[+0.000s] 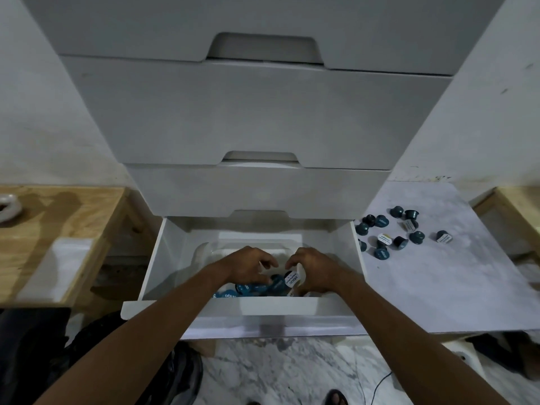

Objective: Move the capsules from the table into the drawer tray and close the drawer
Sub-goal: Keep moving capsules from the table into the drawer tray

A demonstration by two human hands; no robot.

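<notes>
The bottom drawer of a white cabinet stands pulled out. Inside it is a pale tray holding a pile of dark blue capsules, some with white labels. Both my hands are down in the drawer over that pile. My left hand and my right hand have curled, spread fingers facing each other, with a labelled capsule lying between them. Nothing is clearly gripped in either hand. Several more blue capsules lie scattered on the white marbled table to the right of the drawer.
Closed cabinet drawers overhang the open one. A wooden table with a white dish at its edge stands left. Another wooden surface is far right. A sandalled foot and a thin cable are on the marble floor below.
</notes>
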